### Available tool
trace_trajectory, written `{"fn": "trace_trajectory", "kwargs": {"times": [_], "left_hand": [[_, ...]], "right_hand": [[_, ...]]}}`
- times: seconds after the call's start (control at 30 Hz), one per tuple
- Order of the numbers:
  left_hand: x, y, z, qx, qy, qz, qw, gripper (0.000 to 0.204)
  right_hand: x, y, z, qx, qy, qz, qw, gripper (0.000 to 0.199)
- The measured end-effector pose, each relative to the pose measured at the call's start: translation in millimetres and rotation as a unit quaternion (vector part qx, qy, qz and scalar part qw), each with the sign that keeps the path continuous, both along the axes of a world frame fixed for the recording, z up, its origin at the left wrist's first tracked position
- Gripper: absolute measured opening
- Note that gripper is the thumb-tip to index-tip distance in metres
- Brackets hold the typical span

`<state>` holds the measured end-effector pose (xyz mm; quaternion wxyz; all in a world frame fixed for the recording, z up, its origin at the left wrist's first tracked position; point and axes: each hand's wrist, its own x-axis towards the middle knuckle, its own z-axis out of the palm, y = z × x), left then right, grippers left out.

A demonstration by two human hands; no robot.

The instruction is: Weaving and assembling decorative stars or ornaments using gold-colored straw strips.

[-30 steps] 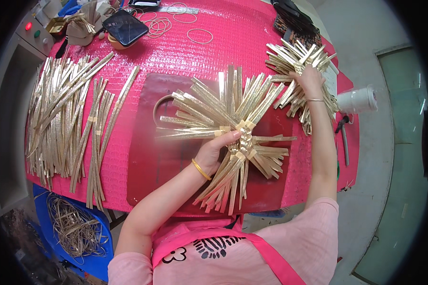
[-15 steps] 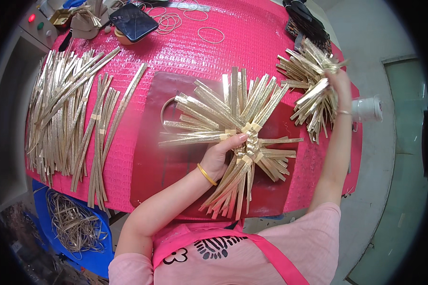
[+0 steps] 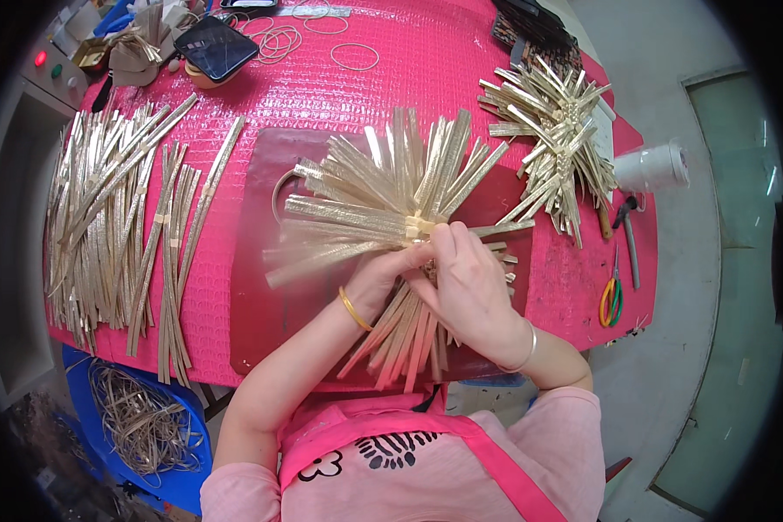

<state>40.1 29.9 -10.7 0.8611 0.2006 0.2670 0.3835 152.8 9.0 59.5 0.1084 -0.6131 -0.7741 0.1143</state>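
Note:
A bundle of shiny gold strips, fanned out around a braided centre, lies over the dark red mat. My left hand is closed on it near its middle, thumb pressed on the pale taped strip ends. Beside it, my right hand is closed with thumb and fingers pinched at the same centre, its back covering much of the braid. Strip ends fan out above, to the left and below both hands. Those at the left are blurred by motion.
Loose gold strips lie at the left. Another braided bundle lies at the upper right, near scissors and a white spool. A phone and elastic loops are at the back. A blue bin stands below left.
My right hand has let go of the braided bundle at the upper right and come back to the centre beside my left hand. The view has shifted slightly.

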Motion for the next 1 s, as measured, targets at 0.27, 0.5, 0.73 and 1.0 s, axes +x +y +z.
{"fn": "trace_trajectory", "kwargs": {"times": [0.27, 0.5, 0.73, 1.0], "left_hand": [[17, -1, 6, -0.099, -0.098, 0.015, 0.99, 0.026], [6, -4, 4, -0.081, -0.043, 0.024, 0.996, 0.034], [2, 1, 3, -0.102, -0.053, 0.038, 0.993, 0.026], [6, -2, 9, -0.089, -0.042, 0.04, 0.994, 0.032]], "right_hand": [[207, 78, -31, 0.088, -0.168, -0.287, 0.939, 0.048], [273, 123, -7, 0.258, 0.034, -0.303, 0.917, 0.039], [244, 197, -29, 0.08, -0.124, -0.383, 0.912, 0.048], [225, 112, 71, 0.188, 0.093, -0.346, 0.915, 0.028]]}}
